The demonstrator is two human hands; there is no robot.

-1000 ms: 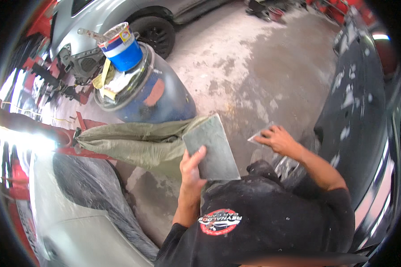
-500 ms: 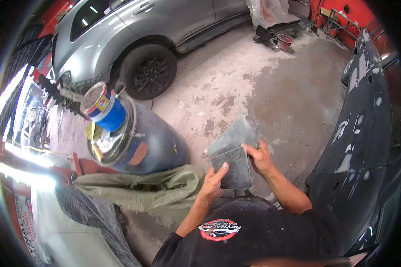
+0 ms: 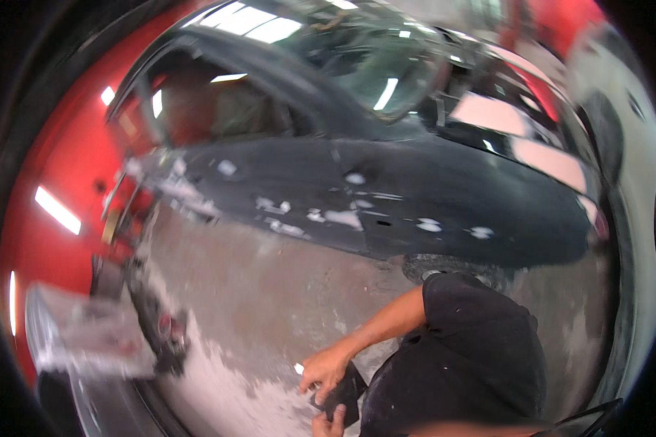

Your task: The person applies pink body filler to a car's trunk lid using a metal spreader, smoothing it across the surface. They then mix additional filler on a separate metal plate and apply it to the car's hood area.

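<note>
Low in the picture, a dark, flat sheet that looks like sandpaper (image 3: 350, 397) is held between my hands, close to my black shirt. My left hand (image 3: 330, 422) grips its lower edge with the thumb on top, and is partly cut off by the picture's edge. From above, my right hand (image 3: 326, 370) reaches over the sheet with bent fingers pressed on it. A small white bit (image 3: 299, 369) shows by my right fingertips; what it is I cannot make out. The greenish-grey sheet is not recognisable now.
A dark car body (image 3: 444, 189) with pale patches along its door and fender stands ahead. Left of it is a red wall (image 3: 58, 160). Clear plastic sheeting (image 3: 95, 331) and a small red bucket (image 3: 169, 325) are at lower left. The concrete floor (image 3: 248, 291) has whitish dust.
The view has swung right, from the silver car and blue drum to the dark car. My hands now appear lower and further left in it, with the right hand over the dark sheet.
</note>
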